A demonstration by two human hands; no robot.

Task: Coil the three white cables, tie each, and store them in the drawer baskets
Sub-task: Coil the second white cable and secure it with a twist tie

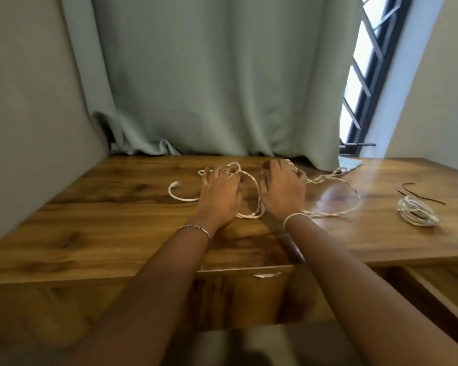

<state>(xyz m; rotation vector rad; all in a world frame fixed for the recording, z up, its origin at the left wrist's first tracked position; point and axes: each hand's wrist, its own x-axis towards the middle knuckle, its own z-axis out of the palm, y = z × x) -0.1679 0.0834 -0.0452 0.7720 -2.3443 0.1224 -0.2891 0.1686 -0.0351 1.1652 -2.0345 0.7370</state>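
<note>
Item 1: loose cable tangle (249, 215), white, spread across the middle of the wooden worktop (117, 220), 1 end curving out to the left.
Item 2: coiled cable (418, 213), white, lay well apart at the right, beside 2 dark ties (423, 197).
Left hand (220, 191): fingers curled onto strands of the tangle.
Right hand (283, 188): fingers bent down over the tangle; grip hidden, could not tell.
Backdrop: green curtain (222, 88).

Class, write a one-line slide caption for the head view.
Left hand and right hand handle loose white cable on a wooden desk; a coiled cable lies to the right.
</note>
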